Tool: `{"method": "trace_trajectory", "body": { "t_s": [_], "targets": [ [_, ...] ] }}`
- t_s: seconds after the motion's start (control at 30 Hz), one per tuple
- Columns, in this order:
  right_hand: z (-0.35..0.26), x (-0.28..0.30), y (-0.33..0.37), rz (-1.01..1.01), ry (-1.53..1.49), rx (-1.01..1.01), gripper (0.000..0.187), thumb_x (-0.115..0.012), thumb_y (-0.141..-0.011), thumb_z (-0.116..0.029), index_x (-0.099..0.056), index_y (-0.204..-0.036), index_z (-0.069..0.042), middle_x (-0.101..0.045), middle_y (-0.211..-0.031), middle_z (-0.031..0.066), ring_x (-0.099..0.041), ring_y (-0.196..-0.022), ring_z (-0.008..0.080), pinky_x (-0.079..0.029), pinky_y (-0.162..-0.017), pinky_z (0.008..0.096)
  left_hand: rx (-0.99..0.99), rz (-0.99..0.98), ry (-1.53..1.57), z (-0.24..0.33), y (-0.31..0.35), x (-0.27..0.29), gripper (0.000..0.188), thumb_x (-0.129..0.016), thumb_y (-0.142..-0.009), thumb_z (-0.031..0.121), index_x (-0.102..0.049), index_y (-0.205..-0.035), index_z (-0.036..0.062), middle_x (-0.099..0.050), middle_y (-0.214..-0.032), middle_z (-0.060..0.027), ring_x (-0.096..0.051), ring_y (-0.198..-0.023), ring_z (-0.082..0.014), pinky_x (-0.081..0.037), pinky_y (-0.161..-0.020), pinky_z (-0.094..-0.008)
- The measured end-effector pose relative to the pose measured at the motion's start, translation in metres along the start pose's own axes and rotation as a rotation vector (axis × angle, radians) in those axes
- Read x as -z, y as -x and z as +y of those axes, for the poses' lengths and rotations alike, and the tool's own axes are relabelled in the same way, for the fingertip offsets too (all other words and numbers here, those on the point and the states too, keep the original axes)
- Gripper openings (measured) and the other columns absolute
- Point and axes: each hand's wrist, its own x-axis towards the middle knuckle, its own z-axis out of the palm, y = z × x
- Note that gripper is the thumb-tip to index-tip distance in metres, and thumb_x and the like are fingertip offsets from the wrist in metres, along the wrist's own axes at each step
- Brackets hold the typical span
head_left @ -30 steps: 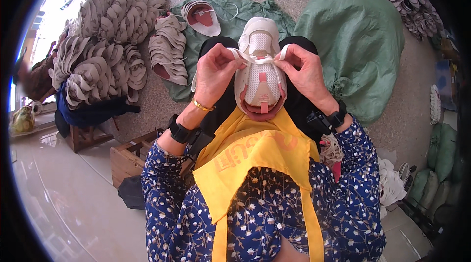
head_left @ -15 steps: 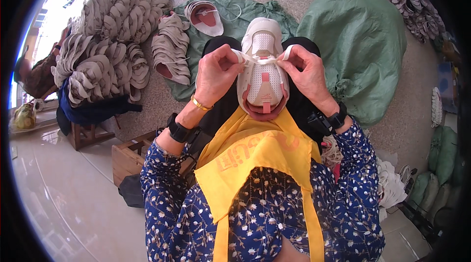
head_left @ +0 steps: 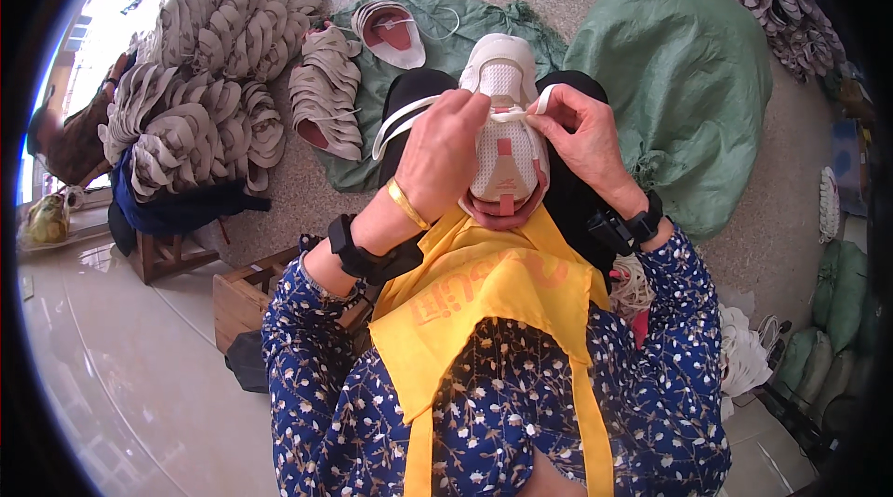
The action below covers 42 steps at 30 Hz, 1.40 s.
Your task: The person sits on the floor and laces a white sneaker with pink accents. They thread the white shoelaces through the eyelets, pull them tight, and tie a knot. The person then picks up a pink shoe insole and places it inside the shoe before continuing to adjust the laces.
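Observation:
A white mesh shoe upper with pink trim lies upright between my knees, its toe pointing away from me. My left hand is closed over its left edge at the lacing, its fingertips partly hidden. From that hand a loop of white shoelace hangs out over my left knee. On the other side my right hand pinches the lace's right part between thumb and fingers, beside the top eyelets. A short stretch of lace crosses the upper between both hands.
A yellow apron covers my lap. Stacked grey shoe uppers stand at the left, with a smaller stack and a single upper nearer. A green sack bulges at the right. A wooden box sits by my left elbow.
My left hand has moved right and turned over the upper's left edge, from holding the lace out beside it. The lace now loops out leftward. My right hand has barely moved.

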Motion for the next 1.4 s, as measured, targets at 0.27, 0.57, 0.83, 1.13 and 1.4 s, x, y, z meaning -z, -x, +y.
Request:
{"method": "trace_trajectory", "body": {
  "t_s": [0.27,0.57,0.83,1.13,1.4],
  "targets": [
    [-0.009,0.003,-0.003,-0.042,0.027,-0.054,0.01,-0.078,-0.091,-0.005,-0.069,-0.093,0.0,-0.074,-0.08,0.0037,-0.071,-0.075,0.0077,-0.057,-0.069,0.0262,0.128,-0.114,0.093,-0.017,-0.004,0.002,0.008,-0.064,-0.08,-0.006,-0.058,-0.084,-0.0023,-0.06,-0.072,-0.0131,-0.061,-0.063,-0.0274,-0.049,-0.06,-0.0348],
    [-0.011,0.002,0.001,0.08,0.089,-0.096,0.021,-0.084,-0.085,-0.009,-0.066,-0.091,0.0,-0.069,-0.075,0.0037,-0.066,-0.067,0.0088,-0.055,-0.063,0.027,0.513,-0.041,0.348,-0.044,0.017,-0.003,0.022,-0.079,-0.082,0.001,-0.057,-0.085,0.0009,-0.061,-0.075,-0.0002,-0.057,-0.069,-0.0052,-0.051,-0.064,-0.0232],
    [-0.04,0.0,0.015,-0.001,0.449,0.323,0.03,-0.083,-0.079,-0.009,-0.066,-0.102,0.0,-0.064,-0.094,0.0124,-0.066,-0.078,0.0301,-0.055,-0.071,0.0386,0.291,0.113,0.144,-0.019,0.026,-0.007,0.024,-0.079,-0.083,0.001,-0.055,-0.09,0.0012,-0.053,-0.077,-0.0049,-0.054,-0.062,-0.0128,-0.047,-0.058,-0.0281],
    [-0.039,-0.005,0.014,-0.034,0.615,0.297,0.021,-0.066,-0.082,0.002,-0.065,-0.104,0.003,-0.066,-0.095,0.0202,-0.067,-0.091,0.0392,-0.056,-0.078,0.0457,0.129,0.052,0.038,-0.009,0.029,-0.005,0.029,-0.078,-0.083,0.009,-0.057,-0.101,0.0006,-0.056,-0.086,-0.0122,-0.061,-0.073,-0.0267,-0.05,-0.065,-0.0361],
    [-0.039,-0.009,0.015,-0.002,0.545,0.239,0.018,-0.062,-0.082,0.005,-0.061,-0.1,0.002,-0.065,-0.093,0.0193,-0.067,-0.09,0.0392,-0.056,-0.078,0.0462,0.078,0.011,-0.02,-0.002,0.031,-0.005,0.03,-0.068,-0.08,0.003,-0.055,-0.107,-0.0013,-0.053,-0.097,-0.02,-0.057,-0.092,-0.0432,-0.049,-0.078,-0.0486]
  ]
}}
